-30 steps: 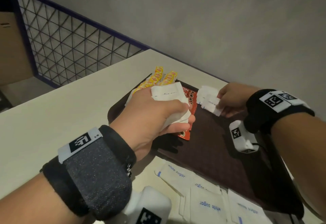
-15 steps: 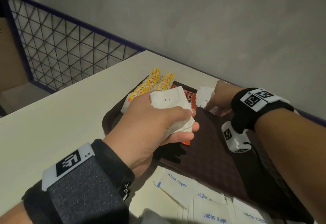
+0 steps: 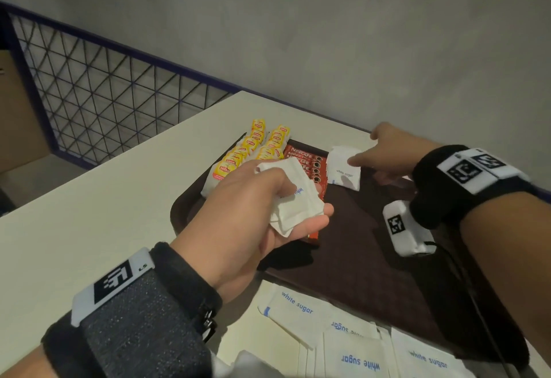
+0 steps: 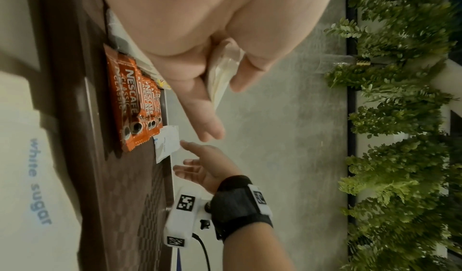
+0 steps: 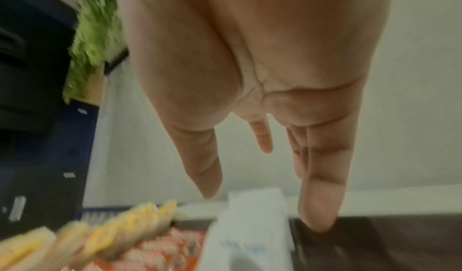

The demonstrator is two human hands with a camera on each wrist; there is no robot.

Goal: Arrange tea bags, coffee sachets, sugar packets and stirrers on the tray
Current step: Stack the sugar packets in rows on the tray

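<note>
Head view. Dark brown tray (image 3: 351, 261) on a pale table (image 3: 98, 213), mid-frame. At the tray's upper left, two rows of yellow Lipton tea bags (image 3: 256, 148). Just right of them, red Nescafe coffee sachets (image 3: 307, 163), partly hidden behind the left hand (image 3: 253, 207). That hand is above the tray's left part, fingers and thumb curled round a bundle of white sugar packets (image 3: 293, 199); blue print shows on one but cannot be read. Right hand (image 3: 387, 151) at the tray's upper right, fingers stretched out and spread, thumb tip touching a small stack of sugar packets (image 3: 343, 169) printed "white sugar", which lies beside the coffee sachets. More loose packets (image 3: 343, 336) reading "white sugar" in blue lie on the table at the lower centre and right, off the tray's near edge. Both wrists carry black bands with square coded markers.

Left wrist view, turned sideways. Left hand (image 4: 200, 44) at top, pinching the packet bundle (image 4: 222, 71) between thumb and fingers. Sachets (image 4: 135, 101) read "NESCAFE CLASSIC". Right hand (image 4: 205, 162) open, fingertip at the small white stack (image 4: 167, 142). Blurred "white sugar" at left edge. Green foliage down the right side.

Right wrist view, blurred. Right hand (image 5: 262, 77) open, fingers straight, holding nothing. White stack (image 5: 250, 235) bottom centre; tea bags (image 5: 100, 235) lower left.
</note>
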